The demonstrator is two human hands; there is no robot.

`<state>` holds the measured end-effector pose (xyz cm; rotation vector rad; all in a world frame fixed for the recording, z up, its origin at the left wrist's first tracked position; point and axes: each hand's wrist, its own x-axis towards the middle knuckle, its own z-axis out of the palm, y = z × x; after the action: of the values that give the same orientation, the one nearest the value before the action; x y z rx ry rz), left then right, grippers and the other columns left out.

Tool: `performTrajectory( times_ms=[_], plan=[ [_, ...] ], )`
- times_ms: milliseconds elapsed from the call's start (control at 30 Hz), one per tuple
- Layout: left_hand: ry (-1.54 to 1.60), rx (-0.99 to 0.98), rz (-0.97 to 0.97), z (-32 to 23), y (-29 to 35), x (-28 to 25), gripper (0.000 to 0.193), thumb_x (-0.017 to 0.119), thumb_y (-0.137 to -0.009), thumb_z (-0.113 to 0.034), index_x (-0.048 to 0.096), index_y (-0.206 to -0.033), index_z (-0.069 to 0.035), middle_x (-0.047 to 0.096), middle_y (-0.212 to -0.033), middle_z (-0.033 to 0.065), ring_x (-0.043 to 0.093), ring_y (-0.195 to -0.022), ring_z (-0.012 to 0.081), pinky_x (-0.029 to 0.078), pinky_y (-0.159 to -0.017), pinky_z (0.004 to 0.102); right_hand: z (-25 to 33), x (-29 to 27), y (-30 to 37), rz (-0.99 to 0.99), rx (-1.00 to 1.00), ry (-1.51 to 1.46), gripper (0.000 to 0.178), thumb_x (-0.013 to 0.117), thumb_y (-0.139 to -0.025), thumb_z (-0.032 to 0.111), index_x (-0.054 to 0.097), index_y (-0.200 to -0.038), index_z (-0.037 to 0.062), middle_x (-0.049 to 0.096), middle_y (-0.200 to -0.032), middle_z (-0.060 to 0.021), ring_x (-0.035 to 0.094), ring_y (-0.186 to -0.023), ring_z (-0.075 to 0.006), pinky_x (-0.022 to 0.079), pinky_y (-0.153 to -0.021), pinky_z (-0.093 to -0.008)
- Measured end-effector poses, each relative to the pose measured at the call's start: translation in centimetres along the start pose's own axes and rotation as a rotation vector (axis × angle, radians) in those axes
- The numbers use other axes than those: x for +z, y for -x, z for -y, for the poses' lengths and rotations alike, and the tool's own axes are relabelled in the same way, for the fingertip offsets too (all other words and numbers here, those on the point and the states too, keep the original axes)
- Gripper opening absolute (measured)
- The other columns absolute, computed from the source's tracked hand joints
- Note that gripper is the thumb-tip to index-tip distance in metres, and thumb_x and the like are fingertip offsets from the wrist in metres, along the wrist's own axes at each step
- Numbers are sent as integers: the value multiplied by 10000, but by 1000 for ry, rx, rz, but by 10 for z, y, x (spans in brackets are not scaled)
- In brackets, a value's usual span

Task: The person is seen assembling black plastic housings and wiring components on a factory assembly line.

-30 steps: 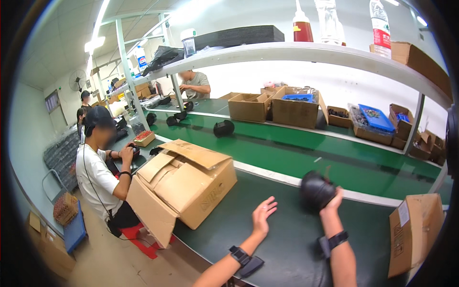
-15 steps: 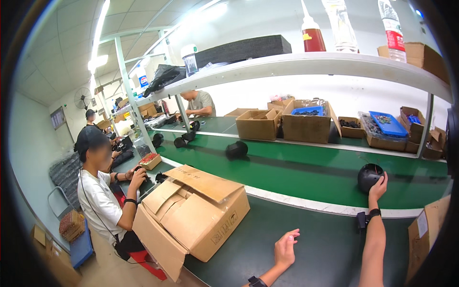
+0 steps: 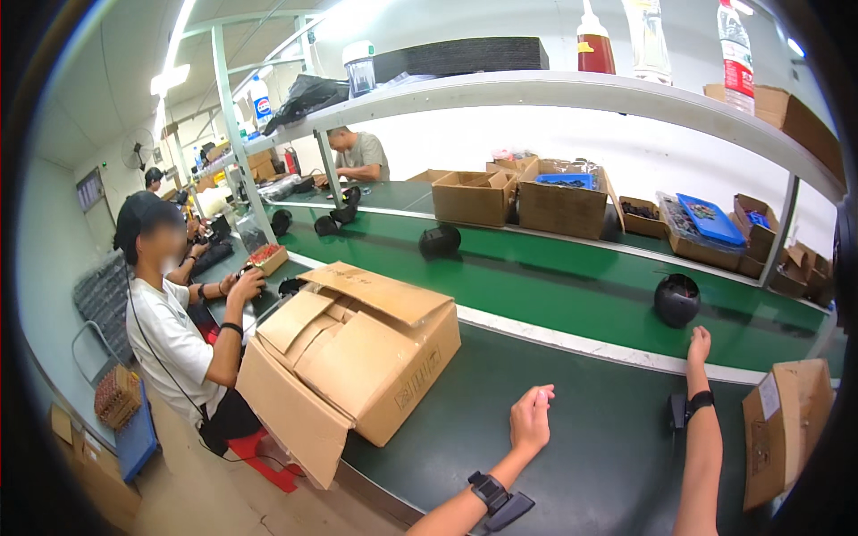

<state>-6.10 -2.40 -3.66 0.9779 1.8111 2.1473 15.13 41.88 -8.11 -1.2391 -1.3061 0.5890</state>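
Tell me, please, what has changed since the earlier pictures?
The black shell moved forward and right, from the right hand near the table's edge onto the green belt. The right hand has let it go. The left hand is still empty; the big carton stays on the table.

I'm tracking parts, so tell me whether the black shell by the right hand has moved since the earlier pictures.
Yes: the black shell went forward and right, from over the white rail onto the green belt beyond.
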Motion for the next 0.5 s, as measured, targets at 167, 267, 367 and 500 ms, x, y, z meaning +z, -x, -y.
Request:
performTrajectory(
  times_ms=[167, 267, 367, 500],
  plan=[
    [-58, 24, -91, 11, 2, -23, 330, 467, -979, -253, 650, -1057, 10, 686, -939, 133, 679, -825, 223, 527, -729, 315, 142, -84, 178, 652, 253, -496, 305, 542, -922, 230, 568, -1142, 21, 634, -1020, -81, 609, -920, -176, 466, -776, -290],
    [-27, 16, -20, -9, 8, -18, 311, 499, -969, -241, 647, -1055, 19, 678, -985, 155, 679, -852, 226, 530, -747, 312, 215, -174, 264, 988, 153, -452, 184, 593, -861, 106, 593, -1018, 9, 646, -894, -91, 630, -831, -163, 482, -688, -266],
    [-14, 24, 54, -9, 18, -18, 301, 521, -956, -231, 648, -1028, 32, 674, -1020, 146, 676, -853, 226, 527, -752, 307, 231, -253, 313, 1529, 340, -343, 165, 624, -880, 74, 611, -1014, -23, 664, -960, -145, 663, -891, -233, 528, -735, -308],
    [-49, -2, 197, -14, 28, -23, 284, 539, -946, -229, 652, -999, 25, 671, -1061, 124, 670, -839, 224, 515, -741, 298, 217, -335, 366, 2015, 716, -221, 276, 656, -906, 217, 619, -1101, 26, 659, -954, -25, 599, -856, -119, 491, -781, -283]
  ],
)
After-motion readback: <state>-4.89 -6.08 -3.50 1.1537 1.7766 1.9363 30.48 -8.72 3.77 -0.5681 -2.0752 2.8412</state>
